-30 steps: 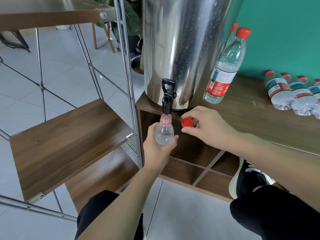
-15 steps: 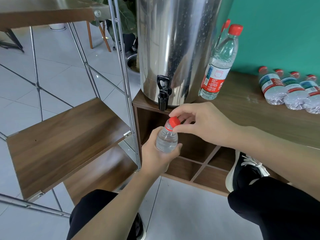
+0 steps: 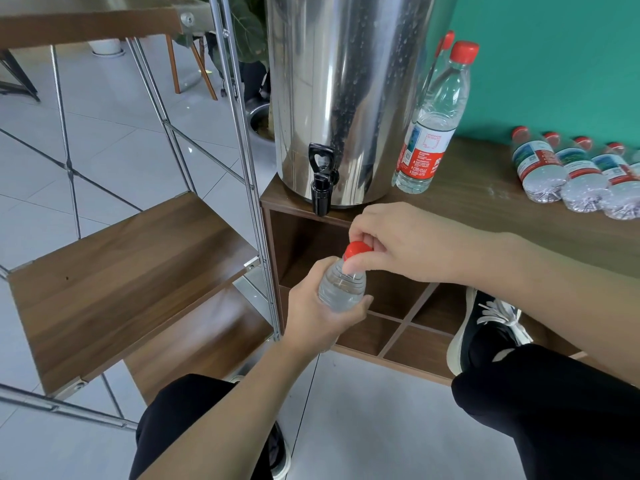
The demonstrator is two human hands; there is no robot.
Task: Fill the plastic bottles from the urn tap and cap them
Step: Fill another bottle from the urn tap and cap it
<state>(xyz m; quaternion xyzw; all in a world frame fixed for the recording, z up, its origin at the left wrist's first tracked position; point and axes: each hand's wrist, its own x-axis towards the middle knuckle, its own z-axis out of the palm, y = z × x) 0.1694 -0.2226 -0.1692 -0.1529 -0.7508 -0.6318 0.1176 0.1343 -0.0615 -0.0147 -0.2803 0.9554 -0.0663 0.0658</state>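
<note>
Gripping the filled bottle (image 3: 341, 289) in my left hand (image 3: 320, 311), now lowered from the tap (image 3: 322, 188), I am pinching the cap (image 3: 356, 250) on with right-hand fingers (image 3: 363, 263), so capping is beginning.

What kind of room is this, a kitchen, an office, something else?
Probably an office lounge or break corner, not a kitchen: a steel urn stands on a low wooden cabinet against a teal wall, with a tiled floor, chair legs and a potted plant behind.
</note>
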